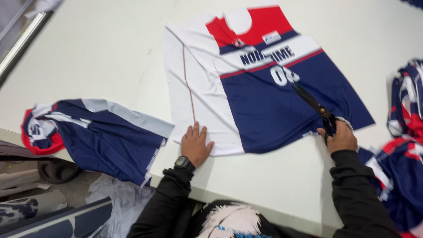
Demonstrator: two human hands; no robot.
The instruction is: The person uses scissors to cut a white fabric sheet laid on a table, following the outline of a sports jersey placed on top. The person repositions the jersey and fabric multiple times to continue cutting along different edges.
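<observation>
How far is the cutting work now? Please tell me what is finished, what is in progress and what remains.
Done, it seems: a cut navy piece hangs over the table edge at left. In hand: the left hand lies flat on the white margin of the printed jersey panel, and the right hand holds black scissors over its navy part. Left: white margin remains uncut around the print; more printed fabric is heaped at right.

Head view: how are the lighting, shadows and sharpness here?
Head view: even, soft light on the white table; faint shadows beside the left hand and right hand; slight softness on the scissors; printed fabric panel readable, no glare.
</observation>
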